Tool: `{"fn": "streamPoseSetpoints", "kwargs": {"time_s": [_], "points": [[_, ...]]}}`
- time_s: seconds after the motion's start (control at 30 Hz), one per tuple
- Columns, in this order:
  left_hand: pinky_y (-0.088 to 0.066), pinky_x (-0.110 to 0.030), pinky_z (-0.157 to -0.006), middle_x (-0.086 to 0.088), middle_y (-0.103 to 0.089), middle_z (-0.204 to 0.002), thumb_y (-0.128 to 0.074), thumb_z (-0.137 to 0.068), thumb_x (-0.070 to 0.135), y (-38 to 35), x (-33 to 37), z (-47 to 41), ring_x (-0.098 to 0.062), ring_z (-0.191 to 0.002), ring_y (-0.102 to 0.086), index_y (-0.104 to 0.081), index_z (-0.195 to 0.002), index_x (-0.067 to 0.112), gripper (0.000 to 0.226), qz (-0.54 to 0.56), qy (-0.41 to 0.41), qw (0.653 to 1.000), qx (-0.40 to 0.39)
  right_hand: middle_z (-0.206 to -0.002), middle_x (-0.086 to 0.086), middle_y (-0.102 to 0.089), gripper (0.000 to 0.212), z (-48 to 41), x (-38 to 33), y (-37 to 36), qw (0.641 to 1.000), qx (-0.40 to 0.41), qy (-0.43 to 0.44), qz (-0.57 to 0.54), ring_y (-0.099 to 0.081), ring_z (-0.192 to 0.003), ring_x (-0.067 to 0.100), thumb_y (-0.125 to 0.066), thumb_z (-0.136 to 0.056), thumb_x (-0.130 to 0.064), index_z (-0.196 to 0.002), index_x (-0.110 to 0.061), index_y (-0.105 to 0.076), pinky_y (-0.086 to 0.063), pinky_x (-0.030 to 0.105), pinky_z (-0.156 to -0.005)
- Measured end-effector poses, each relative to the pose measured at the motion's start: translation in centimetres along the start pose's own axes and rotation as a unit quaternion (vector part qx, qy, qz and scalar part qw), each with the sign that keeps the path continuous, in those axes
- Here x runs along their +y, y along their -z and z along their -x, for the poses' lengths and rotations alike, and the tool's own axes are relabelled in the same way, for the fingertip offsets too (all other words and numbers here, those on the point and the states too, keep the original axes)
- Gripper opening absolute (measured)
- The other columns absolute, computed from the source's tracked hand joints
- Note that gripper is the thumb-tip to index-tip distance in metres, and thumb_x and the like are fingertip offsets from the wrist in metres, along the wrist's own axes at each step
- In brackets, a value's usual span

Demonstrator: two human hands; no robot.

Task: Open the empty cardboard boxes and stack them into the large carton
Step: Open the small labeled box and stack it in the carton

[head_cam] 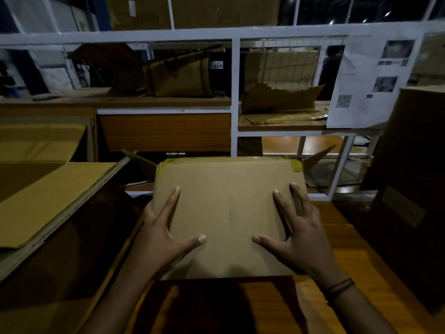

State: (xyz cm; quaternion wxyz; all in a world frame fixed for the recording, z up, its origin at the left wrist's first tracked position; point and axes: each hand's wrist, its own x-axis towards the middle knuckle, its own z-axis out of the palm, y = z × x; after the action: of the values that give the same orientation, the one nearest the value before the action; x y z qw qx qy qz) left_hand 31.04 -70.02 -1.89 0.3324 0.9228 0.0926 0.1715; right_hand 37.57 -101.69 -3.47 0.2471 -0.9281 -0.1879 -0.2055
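Spreading the pressure evenly is advised: the left hand (163,227) and the right hand (295,227) are laid flat on the cardboard box (228,203) between them. Their fingers are straight and splayed and nothing is pinched, though the outer fingers are hidden past its edges. Beyond the fingertips, its end flaps are seen sprung outward. Just left of the grip the large carton (48,189) is stood open. Right of the grip a tall carton (409,165) is stood, so a snagged flap is judged likely.

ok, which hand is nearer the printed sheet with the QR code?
Right. The right hand lies on the cardboard box's right side, below the printed sheet; the left hand is at the box's left edge.
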Motion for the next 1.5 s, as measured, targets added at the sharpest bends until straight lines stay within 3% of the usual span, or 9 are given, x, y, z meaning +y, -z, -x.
{"fn": "streamPoseSetpoints", "kwargs": {"time_s": [0.3, 0.5, 0.77, 0.97, 1.17, 1.5], "points": [[-0.043, -0.061, -0.109, 0.005, 0.003, -0.169, -0.077, -0.054, 0.082, 4.7, 4.6, -1.8, -0.038, -0.153, -0.021, -0.002, -0.146, 0.076, 0.118, -0.035, -0.061, 0.996, 0.055, -0.172, -0.007, -0.001, 0.106, -3.4, -1.7, 4.1, 0.996, 0.082, 0.046, 0.01, -0.026, -0.148, 0.039, -0.053, -0.07, -0.094, -0.16, -0.043, -0.027, -0.042, 0.06, -0.106], [-0.046, -0.057, -0.106, 0.004, -0.003, -0.168, -0.076, -0.054, 0.081, 10.1, 9.2, -3.5, -0.035, -0.15, -0.027, -0.01, -0.145, 0.076, 0.113, -0.059, -0.127, 0.984, 0.112, -0.172, -0.005, -0.005, 0.106, -7.5, -3.6, 8.6, 0.984, 0.155, 0.089, -0.016, -0.025, -0.15, 0.04, -0.054, -0.071, -0.091, -0.16, -0.038, -0.03, -0.04, 0.06, -0.106], [-0.047, -0.058, -0.103, -0.002, -0.003, -0.17, -0.076, -0.053, 0.084, 15.7, 12.1, -3.7, -0.041, -0.15, -0.025, -0.009, -0.141, 0.081, 0.111, -0.124, -0.114, 0.973, 0.156, -0.172, -0.009, 0.0, 0.106, -10.2, -6.7, 11.0, 0.978, 0.176, 0.11, -0.035, -0.024, -0.148, 0.042, -0.054, -0.07, -0.092, -0.16, -0.044, -0.024, -0.047, 0.064, -0.097], [-0.049, -0.058, -0.101, -0.003, -0.004, -0.17, -0.072, -0.047, 0.087, 19.1, 11.4, -2.2, -0.042, -0.149, -0.028, -0.009, -0.138, 0.083, 0.111, -0.139, -0.092, 0.968, 0.188, -0.172, -0.007, -0.002, 0.108, -11.1, -9.8, 10.5, 0.97, 0.187, 0.142, -0.061, -0.029, -0.143, 0.043, -0.054, -0.07, -0.092, -0.16, -0.041, -0.026, -0.046, 0.058, -0.096], [-0.05, -0.057, -0.103, -0.001, -0.004, -0.17, -0.073, -0.05, 0.085, 23.2, 8.7, -1.3, -0.039, -0.148, -0.031, -0.009, -0.14, 0.081, 0.111, -0.151, -0.097, 0.964, 0.198, -0.172, -0.006, -0.003, 0.107, -11.6, -14.0, 8.8, 0.964, 0.192, 0.165, -0.086, -0.029, -0.143, 0.045, -0.054, -0.07, -0.091, -0.16, -0.04, -0.027, -0.046, 0.062, -0.097], [-0.047, -0.062, -0.105, -0.008, -0.006, -0.17, -0.073, -0.049, 0.084, 31.5, -0.8, -0.9, -0.043, -0.149, -0.027, -0.011, -0.143, 0.079, 0.112, -0.159, -0.099, 0.959, 0.211, -0.172, -0.001, -0.003, 0.105, -11.3, -25.1, 2.6, 0.957, 0.202, 0.181, -0.099, -0.027, -0.145, 0.047, -0.056, -0.075, -0.087, -0.161, -0.035, -0.028, -0.048, 0.066, -0.096]]}}
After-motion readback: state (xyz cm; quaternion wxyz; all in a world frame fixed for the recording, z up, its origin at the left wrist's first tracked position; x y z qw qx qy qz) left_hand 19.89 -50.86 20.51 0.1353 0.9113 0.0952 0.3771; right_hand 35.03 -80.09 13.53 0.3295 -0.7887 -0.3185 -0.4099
